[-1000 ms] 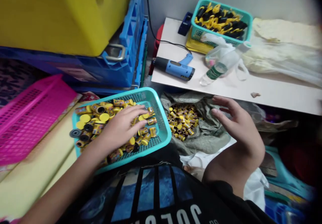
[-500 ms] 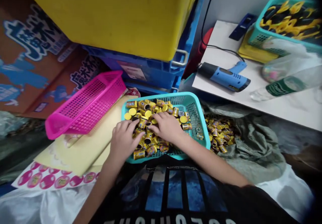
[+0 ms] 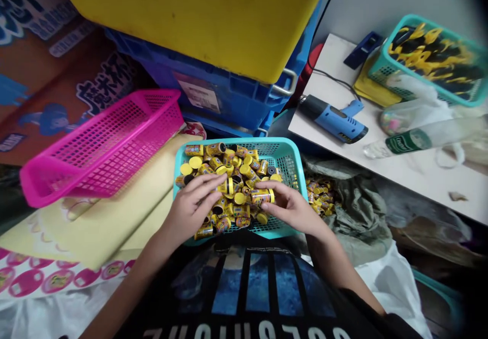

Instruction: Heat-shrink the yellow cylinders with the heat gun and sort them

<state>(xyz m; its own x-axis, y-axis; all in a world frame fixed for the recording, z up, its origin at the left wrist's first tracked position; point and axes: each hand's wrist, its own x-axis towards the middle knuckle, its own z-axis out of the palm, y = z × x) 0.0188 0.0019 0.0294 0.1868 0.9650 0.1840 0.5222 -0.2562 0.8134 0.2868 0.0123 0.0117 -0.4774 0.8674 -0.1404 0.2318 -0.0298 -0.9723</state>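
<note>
A turquoise plastic basket (image 3: pixel 302 181) at my lap holds a heap of small yellow-labelled canisters (image 3: pixel 241 211), with loose round yellow lids (image 3: pixel 186 168) among them. My right hand (image 3: pixel 292 208) pinches one canister (image 3: pixel 260 196) between thumb and fingers, lying sideways with its yellow lid on the right end. Over the left part of the heap, my left hand (image 3: pixel 192 203) has its fingers closed on another yellow-lidded canister (image 3: pixel 227 186), partly hidden by the fingers. Both hands are just above the pile, a short gap apart.
A pink basket (image 3: pixel 114 146) lies tilted on yellow sheets at left. Blue crates (image 3: pixel 236 97) stand ahead. A heat gun (image 3: pixel 333 119), a plastic bottle (image 3: pixel 409 141) and a basket of black-and-yellow parts (image 3: pixel 375 69) rest on the white table. More canisters (image 3: pixel 320 195) lie in a sack at right.
My right hand has moved from inside the pile to the right and lifted a canister. My left hand has closed on a canister. The view has shifted slightly.
</note>
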